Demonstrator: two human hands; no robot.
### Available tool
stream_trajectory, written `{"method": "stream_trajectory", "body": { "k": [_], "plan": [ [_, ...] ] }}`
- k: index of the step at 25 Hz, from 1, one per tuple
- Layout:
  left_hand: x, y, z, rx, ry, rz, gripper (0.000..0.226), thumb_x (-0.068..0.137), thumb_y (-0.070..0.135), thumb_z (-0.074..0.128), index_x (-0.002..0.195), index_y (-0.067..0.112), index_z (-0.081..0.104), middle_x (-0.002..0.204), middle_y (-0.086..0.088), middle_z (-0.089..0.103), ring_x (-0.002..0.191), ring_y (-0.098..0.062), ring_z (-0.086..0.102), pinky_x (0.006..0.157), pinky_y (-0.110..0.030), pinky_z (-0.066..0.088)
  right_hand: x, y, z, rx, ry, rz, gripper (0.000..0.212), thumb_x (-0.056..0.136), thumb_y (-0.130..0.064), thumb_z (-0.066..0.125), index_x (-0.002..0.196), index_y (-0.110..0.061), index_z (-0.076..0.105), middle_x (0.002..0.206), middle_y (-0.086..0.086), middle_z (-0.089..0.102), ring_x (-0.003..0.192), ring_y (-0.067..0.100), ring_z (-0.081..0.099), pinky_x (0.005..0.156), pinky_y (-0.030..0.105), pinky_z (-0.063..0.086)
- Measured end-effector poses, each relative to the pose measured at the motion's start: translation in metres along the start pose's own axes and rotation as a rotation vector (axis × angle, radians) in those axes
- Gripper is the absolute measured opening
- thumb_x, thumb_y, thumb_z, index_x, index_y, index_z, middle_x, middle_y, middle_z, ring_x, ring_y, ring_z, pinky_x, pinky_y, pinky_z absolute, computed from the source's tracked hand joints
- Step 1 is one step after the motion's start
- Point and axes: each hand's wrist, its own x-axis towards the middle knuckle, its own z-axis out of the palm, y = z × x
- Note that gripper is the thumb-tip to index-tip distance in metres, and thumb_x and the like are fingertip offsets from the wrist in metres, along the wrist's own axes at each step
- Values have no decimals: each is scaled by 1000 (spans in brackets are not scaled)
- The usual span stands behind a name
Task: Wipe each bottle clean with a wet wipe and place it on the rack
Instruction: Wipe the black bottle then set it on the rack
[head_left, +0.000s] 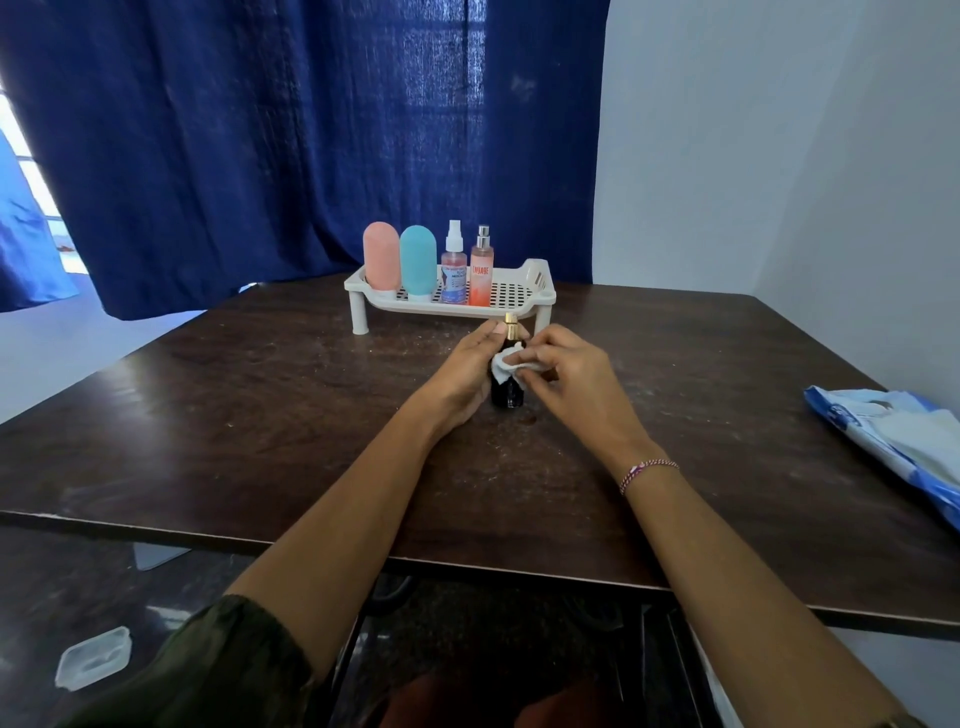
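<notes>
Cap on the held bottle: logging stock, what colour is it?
Gold: the cap on the dark bottle, head view.

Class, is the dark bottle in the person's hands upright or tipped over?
Upright: the dark bottle has its gold cap on top, base toward the table.

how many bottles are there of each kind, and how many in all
squeeze bottles on the rack: 2, the pink bottle and the teal bottle
spray bottles on the rack: 2, the white-topped spray and the orange spray
dark bottle gripped by the left hand, right hand pinching the wet wipe: 1
total: 5
</notes>
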Motion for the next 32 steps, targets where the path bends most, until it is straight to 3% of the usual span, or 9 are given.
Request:
{"method": "stream_trajectory", "body": {
  "k": [2, 6, 10, 13, 18, 22, 26, 29, 32],
  "plan": [
    [1, 2, -2, -41, 54, 12, 32, 103, 19, 28, 95, 12, 58, 94, -9, 63, 85, -14, 62, 71, -23, 53, 0, 0, 2, -1, -83, -35, 22, 80, -5, 67, 101, -8, 70, 101, 6, 61, 96, 16, 60, 83, 27, 52],
    [1, 6, -7, -124, 45, 1, 35, 103, 22, 24, 100, 11, 56, 115, -22, 60, 108, -28, 60, 95, -42, 49, 0, 0, 2, -45, -208, -55, 21, 80, -7, 67, 101, -9, 70, 104, 6, 62, 99, 15, 59, 86, 32, 53],
    [-1, 5, -3, -71, -4, -38, 31, 103, 19, 27, 98, 11, 57, 94, -10, 62, 84, -16, 61, 72, -26, 53, -1, 0, -1, -28, -36, -44, 21, 80, -6, 67, 101, -8, 69, 100, 5, 61, 94, 14, 60, 83, 26, 53],
    [-2, 4, 0, -74, -44, -58, 26, 101, 12, 32, 100, 12, 57, 90, -4, 63, 80, -9, 61, 73, -22, 51, 0, -2, -4, -8, 106, -5, 22, 81, -7, 66, 103, -8, 69, 97, 4, 61, 86, 9, 58, 80, 17, 50],
    [-3, 7, -3, -62, 17, -43, 31, 103, 20, 28, 97, 11, 57, 88, -7, 62, 77, -12, 61, 66, -22, 53, 0, -1, 0, -1, -23, -46, 22, 80, -6, 68, 101, -9, 70, 98, 3, 60, 88, 9, 58, 81, 25, 53],
    [-2, 8, -8, -178, 60, -19, 32, 103, 22, 27, 103, 9, 56, 116, -23, 61, 109, -29, 60, 93, -40, 51, 0, -2, 1, -14, -200, -56, 22, 80, -8, 67, 102, -11, 69, 105, 3, 61, 101, 14, 58, 89, 26, 51],
    [-3, 7, -10, -212, 57, -2, 34, 103, 24, 25, 109, 7, 53, 112, -23, 64, 113, -30, 60, 101, -45, 45, 0, 0, 0, -9, -231, -70, 22, 79, -6, 68, 100, -12, 70, 101, 3, 60, 87, 7, 55, 83, 25, 52],
    [-2, 9, -12, -258, 47, -20, 34, 103, 24, 25, 105, 7, 55, 109, -23, 64, 110, -31, 62, 97, -45, 47, 0, 1, -1, 6, -145, -23, 23, 78, -6, 69, 101, -12, 71, 104, 3, 63, 97, 8, 57, 89, 19, 47],
    [-5, 11, -9, -218, 10, -89, 33, 103, 22, 27, 99, 7, 57, 98, -17, 63, 90, -24, 63, 79, -35, 53, 1, 2, -4, 51, -33, 7, 22, 79, -6, 69, 100, -11, 71, 103, 2, 65, 101, 6, 58, 88, 7, 42]
  ]
}}
